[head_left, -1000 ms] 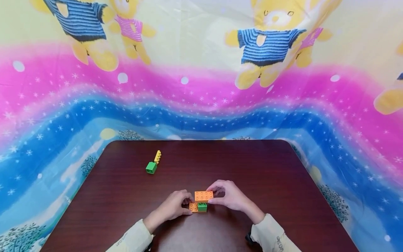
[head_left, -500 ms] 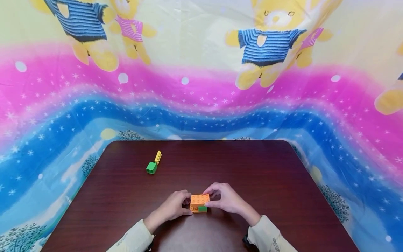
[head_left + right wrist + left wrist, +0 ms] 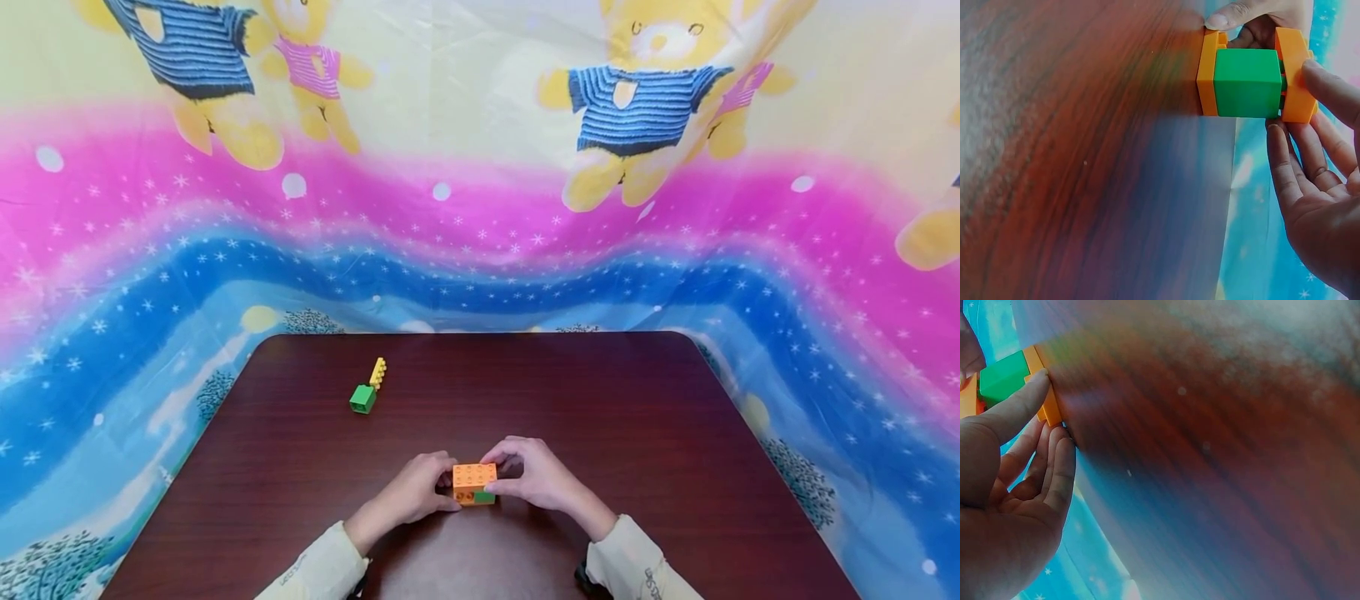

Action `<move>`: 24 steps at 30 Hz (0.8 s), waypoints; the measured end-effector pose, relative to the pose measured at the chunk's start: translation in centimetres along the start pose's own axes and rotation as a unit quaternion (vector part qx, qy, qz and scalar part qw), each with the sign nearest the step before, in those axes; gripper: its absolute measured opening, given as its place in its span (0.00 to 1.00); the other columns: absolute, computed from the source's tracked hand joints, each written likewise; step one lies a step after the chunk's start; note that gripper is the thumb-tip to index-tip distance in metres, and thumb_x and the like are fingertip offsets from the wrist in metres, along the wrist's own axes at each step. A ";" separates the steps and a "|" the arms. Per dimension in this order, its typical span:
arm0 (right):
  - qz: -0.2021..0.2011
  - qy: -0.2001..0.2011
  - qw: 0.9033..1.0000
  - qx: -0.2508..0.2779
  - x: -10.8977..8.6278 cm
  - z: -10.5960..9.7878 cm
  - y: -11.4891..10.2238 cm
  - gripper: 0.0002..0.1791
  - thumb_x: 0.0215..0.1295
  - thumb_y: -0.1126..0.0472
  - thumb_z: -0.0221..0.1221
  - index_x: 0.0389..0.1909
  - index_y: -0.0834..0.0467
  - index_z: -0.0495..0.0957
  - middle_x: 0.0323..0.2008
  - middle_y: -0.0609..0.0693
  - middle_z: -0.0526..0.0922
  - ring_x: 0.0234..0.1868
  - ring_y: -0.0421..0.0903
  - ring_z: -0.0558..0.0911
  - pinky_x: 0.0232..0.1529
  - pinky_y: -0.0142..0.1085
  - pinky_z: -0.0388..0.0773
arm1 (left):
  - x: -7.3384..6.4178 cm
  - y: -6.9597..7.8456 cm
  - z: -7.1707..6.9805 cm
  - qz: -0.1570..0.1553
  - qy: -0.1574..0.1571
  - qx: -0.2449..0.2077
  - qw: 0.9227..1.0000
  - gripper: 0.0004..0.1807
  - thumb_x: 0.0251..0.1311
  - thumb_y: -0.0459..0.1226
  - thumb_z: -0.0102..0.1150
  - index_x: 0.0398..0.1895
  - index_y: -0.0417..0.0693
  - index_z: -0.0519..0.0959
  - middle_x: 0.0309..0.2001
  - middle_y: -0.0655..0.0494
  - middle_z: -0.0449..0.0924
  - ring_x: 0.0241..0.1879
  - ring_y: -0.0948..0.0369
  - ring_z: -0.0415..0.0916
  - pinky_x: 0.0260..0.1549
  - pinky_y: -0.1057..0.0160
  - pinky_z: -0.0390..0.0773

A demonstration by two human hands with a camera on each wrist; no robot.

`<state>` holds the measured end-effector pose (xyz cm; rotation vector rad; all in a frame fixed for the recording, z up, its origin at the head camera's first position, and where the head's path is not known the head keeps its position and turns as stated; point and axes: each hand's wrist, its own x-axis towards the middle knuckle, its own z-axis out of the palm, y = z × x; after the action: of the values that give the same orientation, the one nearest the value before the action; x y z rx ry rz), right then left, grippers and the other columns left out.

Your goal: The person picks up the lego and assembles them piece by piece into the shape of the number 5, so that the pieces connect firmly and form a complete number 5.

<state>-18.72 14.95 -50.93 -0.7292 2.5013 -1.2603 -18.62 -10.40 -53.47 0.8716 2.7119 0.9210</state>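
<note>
On the table in front of me stands a small stack of toy building bricks. At its bottom lies a flat orange brick (image 3: 1207, 78), studs toward the left hand. A green brick (image 3: 1247, 83) stands on the right part of it. Across the top sits an eight-stud orange brick (image 3: 474, 475), with studs showing in a thin gap above the green brick in the right wrist view. My left hand (image 3: 414, 492) grips the bottom brick's left end between thumb and fingers. My right hand (image 3: 542, 478) holds the top brick's right end, thumb in front, fingers behind.
Farther off at the left of the dark wood table (image 3: 615, 400) lie another green brick (image 3: 363, 399), tipped on its side, and a narrow yellow brick (image 3: 378, 373) next to it. A printed bear curtain (image 3: 480, 217) hangs behind the table.
The right hand has brought the orange brick down and slightly left, from above the green brick onto it. The left hand has kept its grip on the bottom brick.
</note>
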 end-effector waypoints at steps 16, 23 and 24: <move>-0.005 0.001 1.000 -0.011 0.0 0.0 -0.2 0.16 0.60 0.54 0.75 0.49 0.44 0.86 0.42 0.38 0.83 0.46 0.48 0.84 0.50 0.35 0.84 | 0.0 0.0 0.0 0.002 -0.001 0.000 1.000 0.17 0.47 0.35 0.83 0.38 0.49 0.84 0.31 0.61 0.76 0.32 0.68 0.73 0.33 0.71 0.75; -0.011 0.003 1.000 -0.016 0.0 0.0 -0.1 0.16 0.59 0.55 0.76 0.49 0.45 0.87 0.42 0.38 0.83 0.46 0.48 0.85 0.50 0.36 0.85 | 0.0 0.0 0.0 0.005 -0.001 0.002 1.000 0.17 0.47 0.36 0.83 0.38 0.49 0.84 0.31 0.61 0.76 0.32 0.68 0.73 0.33 0.71 0.75; -0.011 0.002 1.000 -0.017 0.0 0.0 -0.1 0.16 0.59 0.54 0.76 0.49 0.45 0.87 0.42 0.38 0.83 0.46 0.47 0.85 0.50 0.36 0.85 | 0.0 0.0 0.0 0.006 0.000 0.003 1.000 0.17 0.47 0.36 0.83 0.38 0.49 0.84 0.31 0.61 0.76 0.32 0.68 0.73 0.33 0.71 0.75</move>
<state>-18.68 14.86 -50.85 -0.7642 2.5302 -1.2320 -18.62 -10.41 -53.43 0.8887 2.7135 0.9160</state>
